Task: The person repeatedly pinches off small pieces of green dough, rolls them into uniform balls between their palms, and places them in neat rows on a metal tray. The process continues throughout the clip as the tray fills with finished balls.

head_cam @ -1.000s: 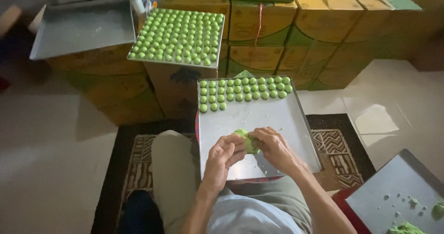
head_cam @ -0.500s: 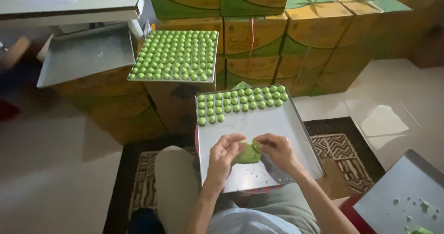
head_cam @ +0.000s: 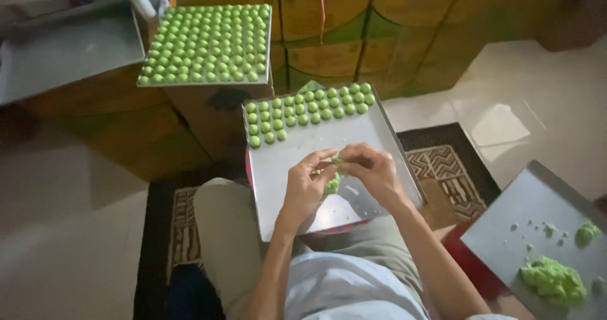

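Fingers (head_cam: 325,162) of both hands pinch together on a small green dough lump (head_cam: 332,180), held just above the lap tray (head_cam: 379,137). Left hand (head_cam: 305,187) cups it from one side, right hand (head_cam: 373,168) closes in from the other. Rows of green balls (head_cam: 303,108) line the tray's far edge. Beyond the tray, a full tray (head_cam: 205,42) sits on boxes (head_cam: 329,36). Right of the tray, a dough pile (head_cam: 553,279) on another sheet (head_cam: 506,231).
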